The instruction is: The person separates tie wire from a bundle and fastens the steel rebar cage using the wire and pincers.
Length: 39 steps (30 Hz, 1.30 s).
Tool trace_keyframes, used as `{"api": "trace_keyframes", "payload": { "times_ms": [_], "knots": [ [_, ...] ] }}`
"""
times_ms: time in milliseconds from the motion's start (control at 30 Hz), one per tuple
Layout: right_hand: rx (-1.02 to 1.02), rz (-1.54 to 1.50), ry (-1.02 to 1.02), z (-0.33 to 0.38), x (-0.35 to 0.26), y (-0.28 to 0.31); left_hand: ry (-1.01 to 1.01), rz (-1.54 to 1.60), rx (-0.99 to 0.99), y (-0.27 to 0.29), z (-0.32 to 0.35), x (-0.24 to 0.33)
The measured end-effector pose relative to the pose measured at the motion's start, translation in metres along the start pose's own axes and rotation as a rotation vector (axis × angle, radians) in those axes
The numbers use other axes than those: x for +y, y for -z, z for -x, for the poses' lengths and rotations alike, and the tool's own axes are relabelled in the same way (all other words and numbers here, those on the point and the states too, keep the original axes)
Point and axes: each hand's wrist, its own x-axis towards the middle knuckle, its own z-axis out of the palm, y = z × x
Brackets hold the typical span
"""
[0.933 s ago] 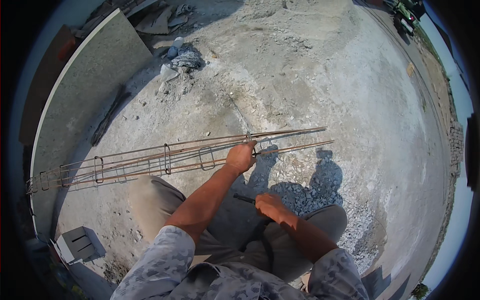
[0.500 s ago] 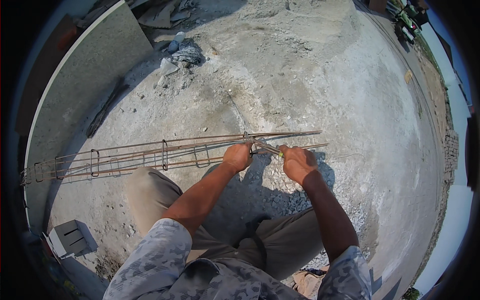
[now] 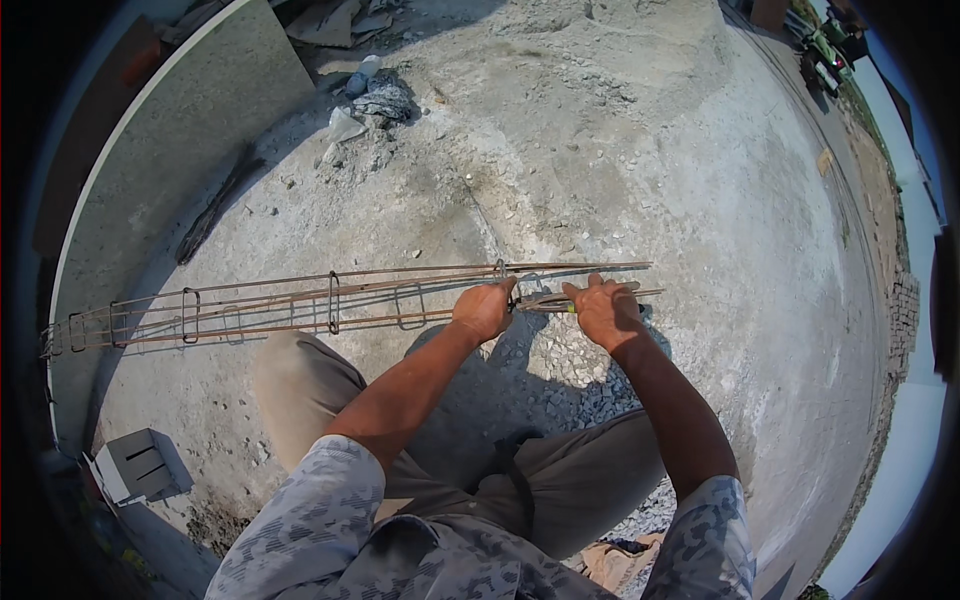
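- Steel cage point(image 3: 334, 291), thin rods held in shape by hoops, lies across the ground, running from beside the pale panel point(image 3: 190, 130) at far left to loose rod ends right of the hands.
- Left hand point(image 3: 483, 310) is closed at the cage's rightmost hoop point(image 3: 502, 267), its thumb side against the metal; the exact finger hold underneath is hidden.
- Pliers point(image 3: 543, 302), as the tool appears to be, point left toward that hoop and lie nearly in line with the lower rod. Whether their tips bite anything is too small to tell.
- Right hand point(image 3: 608, 312) is wrapped over the pliers' handles, back of the hand up; how tightly it squeezes cannot be told. Gravel point(image 3: 580, 365) lies just below it.
- The step in hand looks like fastening the hoop to a rod: one hand steadies the joint, the other works the tool. The next move seems to call for keeping the hoop square while the pliers grip and twist at the joint.
- Compared with the frame just before, the pliers have swung from a slant to nearly level and the right hand has turned with them; the left hand keeps its place at the same hoop.
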Motion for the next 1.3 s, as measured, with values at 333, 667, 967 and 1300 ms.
{"api": "trace_keyframes", "payload": {
  "times_ms": [333, 667, 967, 1300],
  "knots": [
    [-0.119, -0.004, -0.031, -0.012, -0.004, 0.021, 0.030, -0.003, -0.004, 0.001, -0.001, 0.004],
    [-0.067, 0.097, 0.095, -0.012, 0.006, 0.065, 0.022, -0.015, 0.029, 0.020, -0.006, 0.011],
    [-0.048, -0.310, -0.056, -0.009, 0.066, 0.148, -0.154, -0.080, 0.190, 0.108, -0.035, 0.051],
    [-0.118, -0.171, -0.085, 0.013, 0.091, 0.242, -0.230, -0.120, 0.283, 0.162, -0.008, 0.102]
  ]
}}
